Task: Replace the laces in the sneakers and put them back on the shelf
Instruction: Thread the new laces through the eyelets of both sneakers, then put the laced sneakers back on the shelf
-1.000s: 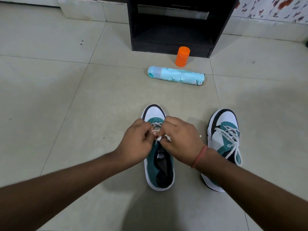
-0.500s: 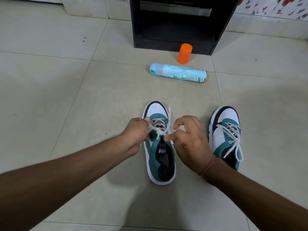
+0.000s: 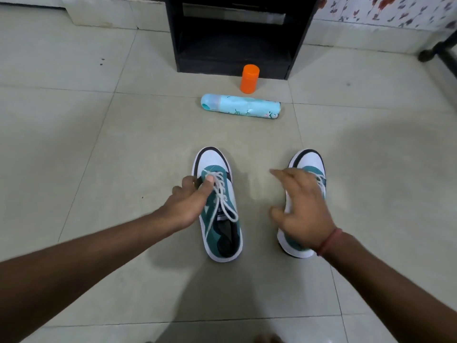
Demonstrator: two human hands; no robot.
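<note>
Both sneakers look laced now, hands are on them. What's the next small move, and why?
Probably close the right hand around the right sneaker it is spread over. The left hand already grips the left sneaker near its laces, and the black shelf stands open ahead, past the orange bottle and blue can.

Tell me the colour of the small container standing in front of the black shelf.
Orange container, clearest in the head view.

Pale tile floor [image 3: 74, 149], grey grout lines, a few dark specks. Black open shelf [image 3: 237, 35] at top centre against wall. White skirting [image 3: 99, 16] at left; floral wallpaper [image 3: 385, 8] at top right. Dark furniture leg [image 3: 437, 52] at right edge. Soft, dim light; faint shadows on tiles.
</note>
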